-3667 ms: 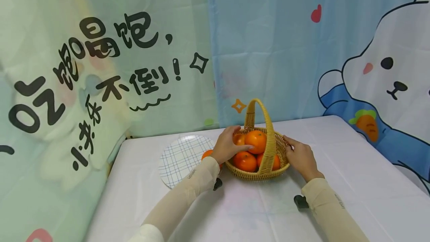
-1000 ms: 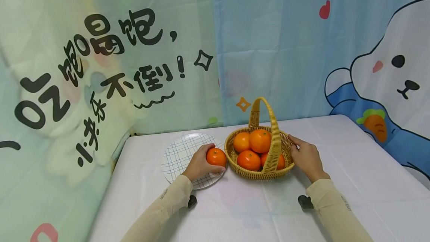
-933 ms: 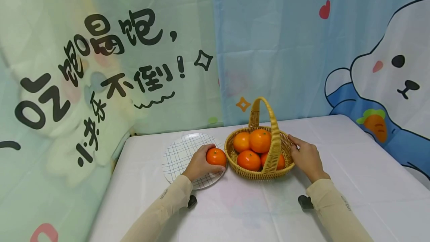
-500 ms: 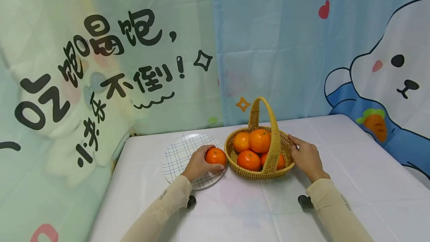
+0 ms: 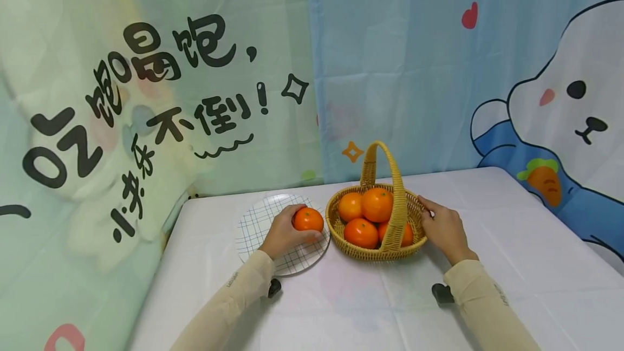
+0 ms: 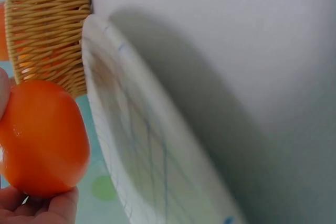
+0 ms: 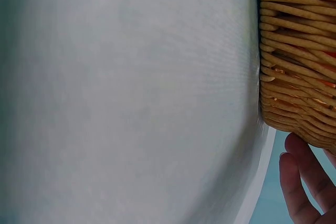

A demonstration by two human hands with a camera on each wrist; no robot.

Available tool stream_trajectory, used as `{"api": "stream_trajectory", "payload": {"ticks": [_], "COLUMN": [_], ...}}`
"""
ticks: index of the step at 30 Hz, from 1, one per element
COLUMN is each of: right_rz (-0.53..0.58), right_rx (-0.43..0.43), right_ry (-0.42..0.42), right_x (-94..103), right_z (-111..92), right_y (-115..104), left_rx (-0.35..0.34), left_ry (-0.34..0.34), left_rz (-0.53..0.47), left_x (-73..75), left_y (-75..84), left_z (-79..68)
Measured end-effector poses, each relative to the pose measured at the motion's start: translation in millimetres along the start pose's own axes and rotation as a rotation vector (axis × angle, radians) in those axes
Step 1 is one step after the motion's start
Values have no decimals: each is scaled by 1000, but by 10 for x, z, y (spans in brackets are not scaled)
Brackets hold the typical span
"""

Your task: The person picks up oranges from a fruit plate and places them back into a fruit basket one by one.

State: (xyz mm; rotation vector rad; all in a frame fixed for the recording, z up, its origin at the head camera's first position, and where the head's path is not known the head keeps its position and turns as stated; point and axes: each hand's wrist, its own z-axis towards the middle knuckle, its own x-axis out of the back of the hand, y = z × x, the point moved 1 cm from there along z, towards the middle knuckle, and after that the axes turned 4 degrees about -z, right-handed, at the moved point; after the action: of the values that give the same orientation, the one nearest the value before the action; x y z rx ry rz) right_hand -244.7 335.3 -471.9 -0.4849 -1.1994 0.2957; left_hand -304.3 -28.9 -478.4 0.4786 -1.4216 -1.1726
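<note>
In the head view, my left hand (image 5: 283,236) holds an orange (image 5: 308,219) between thumb and fingers over the right part of a round white plate (image 5: 258,226) with a blue grid. The left wrist view shows a gap between this orange (image 6: 44,140) and the plate's rim (image 6: 157,103). Just right of the plate stands a yellow wicker basket (image 5: 358,254) with a tall handle, and several oranges (image 5: 377,205) lie inside it. My right hand (image 5: 444,230) grips the basket's right rim; its fingers (image 7: 296,182) show against the woven edge in the right wrist view.
A white cloth covers the table (image 5: 361,307). Behind it hangs a printed curtain (image 5: 390,69) with dark lettering and a cartoon bear. A small black object (image 5: 442,293) shows below the right wrist, another (image 5: 274,287) beneath the left sleeve.
Earlier my left hand reached over the basket, then took the orange at the plate's right edge. Within the last half second that orange has moved slightly left and up. My right hand stays on the basket.
</note>
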Motion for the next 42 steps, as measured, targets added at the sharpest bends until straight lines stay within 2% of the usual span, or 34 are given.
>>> {"api": "stream_trajectory", "payload": {"ticks": [5,11,22,30,42], "right_rz": [5,2,18,28,21], "right_rx": [7,5,11,9,15], "right_ry": [0,2,7,1,15], "right_x": [-12,-5,-14,-2,0], "right_z": [-2,-3,2,-4,-7], "right_y": [-12,4,16,15,13], "left_rx": [2,-27,-37,-53,-98], "left_ry": [47,77,118,100,75], "left_rz": [17,31,-12,-17,-29], "left_x": [49,13,-13,-87,-270], "left_y": [64,135,260,337,448], "left_z": [23,96,160,250,302]}}
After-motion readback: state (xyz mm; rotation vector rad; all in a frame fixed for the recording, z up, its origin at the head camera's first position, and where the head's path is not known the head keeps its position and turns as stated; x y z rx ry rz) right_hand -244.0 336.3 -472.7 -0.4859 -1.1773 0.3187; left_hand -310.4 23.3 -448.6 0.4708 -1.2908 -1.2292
